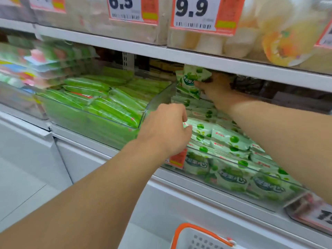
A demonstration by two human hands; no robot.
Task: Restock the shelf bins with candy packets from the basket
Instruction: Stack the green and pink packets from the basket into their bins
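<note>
From the head camera, the right hand (pixel 214 87) reaches deep under the upper shelf (pixel 197 60) and pinches an upright white-and-green candy packet (pixel 193 79) over the back of the clear right-hand bin (pixel 224 187), which is stacked full of matching packets (pixel 230 141). The left hand (pixel 166 128) hovers at that bin's front left corner, fingers curled onto the top packet there; whether it truly grips it, I cannot tell. Just beside, the left bin (pixel 93 126) holds bright green packets (pixel 107 101). A white basket with an orange handle (pixel 199 238) sits at the bottom edge, below the shelf
</note>
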